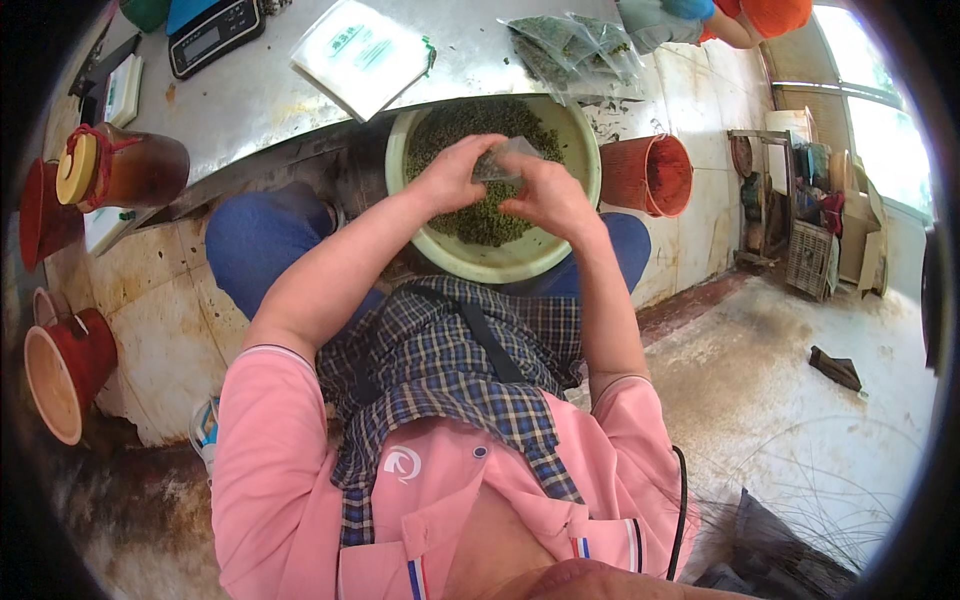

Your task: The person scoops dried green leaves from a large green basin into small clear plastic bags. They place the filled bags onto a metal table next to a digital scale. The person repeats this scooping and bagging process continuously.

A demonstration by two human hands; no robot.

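A pale green plastic basin [583,161] sits in front of my lap, below the table's edge. Loose dark green, granular plant material [487,124] fills much of it. Above this heap, my left hand [454,174] grips one side of a small clear plastic bag [501,163]. My right hand [551,193] has hold of the bag's other side, its fingers curled around it. Some dark contents show through the bag's film; how full it is cannot be made out.
A metal table [247,112] carries a digital scale [214,37], a stack of printed white bags [364,56], filled clear bags [570,52] and a lidded jar [142,166]. Red buckets [637,174] stand on both sides. Another person's arm [727,26] shows at upper right.
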